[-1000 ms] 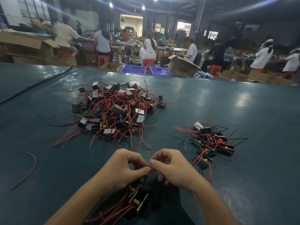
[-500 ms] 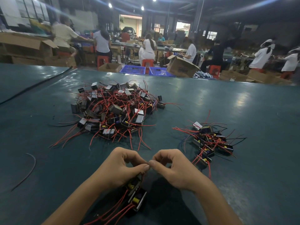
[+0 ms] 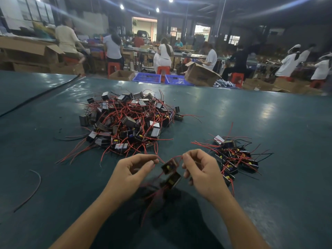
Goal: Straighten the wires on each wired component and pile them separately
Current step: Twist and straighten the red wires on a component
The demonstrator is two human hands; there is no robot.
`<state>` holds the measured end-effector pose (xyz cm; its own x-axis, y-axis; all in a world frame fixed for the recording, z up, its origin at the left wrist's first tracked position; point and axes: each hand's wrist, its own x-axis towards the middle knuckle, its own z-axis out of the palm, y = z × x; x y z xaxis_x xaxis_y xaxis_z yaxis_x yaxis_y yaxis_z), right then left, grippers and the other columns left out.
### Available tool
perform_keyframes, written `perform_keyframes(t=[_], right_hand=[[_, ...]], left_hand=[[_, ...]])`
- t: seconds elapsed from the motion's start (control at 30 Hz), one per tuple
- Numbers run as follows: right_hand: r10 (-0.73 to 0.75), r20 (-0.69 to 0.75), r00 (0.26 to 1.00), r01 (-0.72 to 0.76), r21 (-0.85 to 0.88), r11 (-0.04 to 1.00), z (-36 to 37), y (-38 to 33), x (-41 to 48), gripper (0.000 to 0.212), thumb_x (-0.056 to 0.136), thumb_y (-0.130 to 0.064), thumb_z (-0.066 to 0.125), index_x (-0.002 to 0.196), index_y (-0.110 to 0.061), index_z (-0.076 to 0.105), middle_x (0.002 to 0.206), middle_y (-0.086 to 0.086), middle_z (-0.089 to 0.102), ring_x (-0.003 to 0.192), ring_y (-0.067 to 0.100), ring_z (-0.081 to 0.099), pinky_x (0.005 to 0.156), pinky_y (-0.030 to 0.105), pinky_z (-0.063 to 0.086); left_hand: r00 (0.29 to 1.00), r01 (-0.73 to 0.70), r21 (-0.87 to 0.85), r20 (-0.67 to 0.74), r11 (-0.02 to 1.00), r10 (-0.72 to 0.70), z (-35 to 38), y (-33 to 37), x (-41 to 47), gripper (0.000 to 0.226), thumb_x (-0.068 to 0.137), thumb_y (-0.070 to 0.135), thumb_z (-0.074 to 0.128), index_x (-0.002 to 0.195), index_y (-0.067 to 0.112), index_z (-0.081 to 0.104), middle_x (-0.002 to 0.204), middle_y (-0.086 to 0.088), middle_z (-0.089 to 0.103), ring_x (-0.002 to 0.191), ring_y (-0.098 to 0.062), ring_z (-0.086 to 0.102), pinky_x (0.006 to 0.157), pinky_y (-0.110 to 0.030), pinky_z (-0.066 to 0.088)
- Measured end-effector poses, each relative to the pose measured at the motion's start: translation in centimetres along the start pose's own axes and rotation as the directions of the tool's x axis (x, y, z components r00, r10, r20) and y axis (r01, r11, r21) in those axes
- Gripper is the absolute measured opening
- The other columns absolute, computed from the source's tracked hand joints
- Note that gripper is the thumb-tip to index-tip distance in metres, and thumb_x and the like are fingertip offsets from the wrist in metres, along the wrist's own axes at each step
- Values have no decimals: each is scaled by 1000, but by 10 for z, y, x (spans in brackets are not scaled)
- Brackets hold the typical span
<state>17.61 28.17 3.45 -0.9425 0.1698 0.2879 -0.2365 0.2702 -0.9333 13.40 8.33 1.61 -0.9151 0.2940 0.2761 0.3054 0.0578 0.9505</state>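
Two small black wired components hang between my hands, one (image 3: 169, 165) above the other (image 3: 173, 179), both blurred, with red wires trailing down toward me. My left hand (image 3: 133, 169) pinches a red wire at its fingertips. My right hand (image 3: 201, 169) pinches the other end of a red wire beside the upper component. A large tangled pile of components (image 3: 125, 121) with red wires lies beyond my left hand. A smaller pile (image 3: 233, 157) lies just right of my right hand.
The work surface is a dark green table (image 3: 269, 123). A loose dark wire (image 3: 32, 191) lies at the left. Cardboard boxes (image 3: 199, 74), blue crates (image 3: 147, 77) and several seated people are beyond the table's far edge.
My hands have moved apart and risen a little, and the two components have lifted from the table edge into the gap between them.
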Motion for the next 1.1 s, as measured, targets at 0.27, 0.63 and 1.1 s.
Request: perform_keyframes(t=[0.27,0.63,1.1], right_hand=[[-149,-424,893,156,-19,988,-19,-7,8,15,96,-21,58,83,-16,62,66,-2,67,47,8,58,46,19,48],[-20,-628,778,50,31,998,-47,-14,31,58,97,-25,56,149,-9,33,133,2,58,75,10,72,51,31,57],[398,-164,903,-397,41,917,71,32,112,11,90,-26,68,91,-16,65,88,1,65,76,14,57,74,31,51]], left_hand=[[994,-24,211,-98,977,45,-3,-17,0,24,90,4,63,94,26,72,85,10,74,75,-7,66,69,-17,51],[936,-122,450,-246,885,254,-10,-21,3,27,85,1,67,100,24,71,92,18,66,89,1,60,74,-12,45],[947,-62,283,-285,957,146,-12,-27,8,26,87,4,65,97,27,71,84,16,69,74,1,62,62,-9,46]])
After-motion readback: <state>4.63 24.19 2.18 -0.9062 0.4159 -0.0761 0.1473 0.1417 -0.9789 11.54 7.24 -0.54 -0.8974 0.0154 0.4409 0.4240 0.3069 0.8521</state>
